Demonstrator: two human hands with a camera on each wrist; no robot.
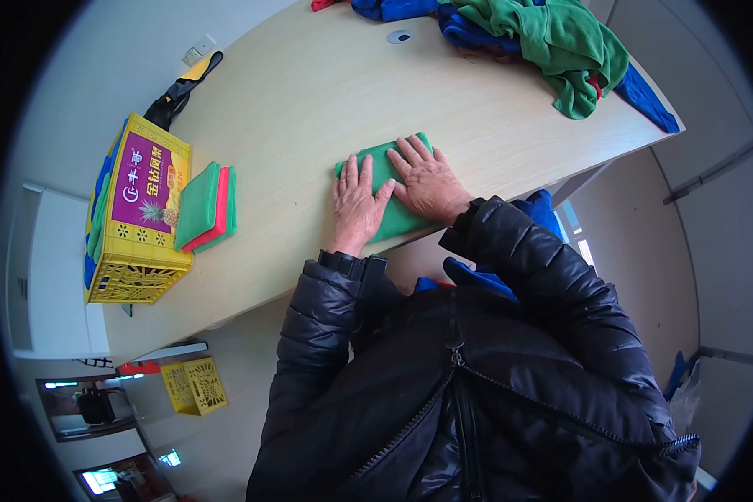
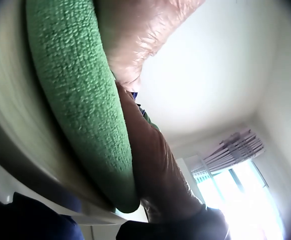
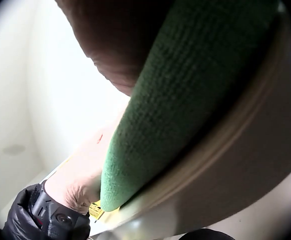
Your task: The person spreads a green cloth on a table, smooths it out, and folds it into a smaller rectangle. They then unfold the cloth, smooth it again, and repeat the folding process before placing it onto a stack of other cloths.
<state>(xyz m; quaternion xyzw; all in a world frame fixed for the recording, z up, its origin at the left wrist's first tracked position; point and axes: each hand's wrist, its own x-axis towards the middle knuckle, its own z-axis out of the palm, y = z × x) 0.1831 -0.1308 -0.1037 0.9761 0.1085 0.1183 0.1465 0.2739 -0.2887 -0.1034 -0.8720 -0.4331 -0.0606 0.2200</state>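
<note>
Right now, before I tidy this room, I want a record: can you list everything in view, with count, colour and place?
Table: one, pale wood, centre
Folded cloth: one, green, under both hands
Folded stack: three cloths visible, green and red, beside the crate
Crate: one, yellow, table's left side
Loose cloths: count unclear; green, blue, red; far right
Strap-like item: one, black and yellow, behind the crate
Floor crate: one, yellow, left
Wall socket plate: count unclear, white, far left
Curtain: one visible, pale purple, at the window
Jacket: one, black, worn
Left hand, right hand: flat on the cloth
</note>
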